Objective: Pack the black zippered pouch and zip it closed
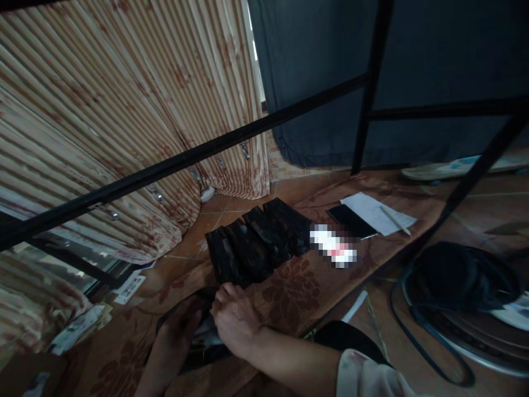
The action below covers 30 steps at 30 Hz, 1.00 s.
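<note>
A black bag (206, 355), its mouth spread and something pale inside, lies on the brown patterned cloth close to me. My right hand (235, 320) is closed, its curled fingers gripping the bag's upper edge. On the bag's left side is my left hand (176, 333), dimly lit, with its fingers bent in at the opening; part of them is hidden. Just beyond both hands, several dark, shiny black bundles (258, 240) lie side by side in a row. I cannot make out what they contain.
Right of the bundles are a blurred-out item (334, 246), a dark flat tablet-like object (351, 220), white paper (372, 212) and a pen (394, 219). A black metal rail (231, 140) crosses ahead. A dark strapped item (458, 275) sits at right; papers (78, 328) lie left.
</note>
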### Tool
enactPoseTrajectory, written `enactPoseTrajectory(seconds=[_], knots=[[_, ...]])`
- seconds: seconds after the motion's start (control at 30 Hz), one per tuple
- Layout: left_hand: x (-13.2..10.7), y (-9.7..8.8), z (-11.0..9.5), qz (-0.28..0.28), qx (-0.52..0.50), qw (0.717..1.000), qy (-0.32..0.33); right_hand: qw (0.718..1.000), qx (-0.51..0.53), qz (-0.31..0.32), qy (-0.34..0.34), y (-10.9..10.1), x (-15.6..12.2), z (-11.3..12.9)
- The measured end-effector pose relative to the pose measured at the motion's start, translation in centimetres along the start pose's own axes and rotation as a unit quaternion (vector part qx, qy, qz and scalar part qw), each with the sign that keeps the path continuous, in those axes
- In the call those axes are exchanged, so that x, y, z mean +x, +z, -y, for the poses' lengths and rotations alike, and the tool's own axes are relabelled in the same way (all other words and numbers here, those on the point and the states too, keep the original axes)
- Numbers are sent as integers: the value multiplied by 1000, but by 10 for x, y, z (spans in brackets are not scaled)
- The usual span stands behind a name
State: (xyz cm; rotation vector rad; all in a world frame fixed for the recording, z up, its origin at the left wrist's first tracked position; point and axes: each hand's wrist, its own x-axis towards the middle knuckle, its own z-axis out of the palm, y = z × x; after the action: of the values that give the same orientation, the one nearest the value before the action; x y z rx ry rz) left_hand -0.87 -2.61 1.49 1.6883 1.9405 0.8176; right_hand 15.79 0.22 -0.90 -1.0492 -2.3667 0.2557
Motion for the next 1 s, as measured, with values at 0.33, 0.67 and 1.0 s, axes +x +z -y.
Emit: enactPoseTrajectory(seconds=[0.33, 0.67, 1.0], knots=[[4, 4, -29, 39, 36, 998, -43, 999, 14, -24, -28, -16, -2, -10], [4, 12, -52, 45, 12, 996, -82, 999, -4, 37, -27, -27, -8, -10], [5, 10, -37, 119, -26, 992, -46, 1000, 11, 12, -6, -14, -5, -8]])
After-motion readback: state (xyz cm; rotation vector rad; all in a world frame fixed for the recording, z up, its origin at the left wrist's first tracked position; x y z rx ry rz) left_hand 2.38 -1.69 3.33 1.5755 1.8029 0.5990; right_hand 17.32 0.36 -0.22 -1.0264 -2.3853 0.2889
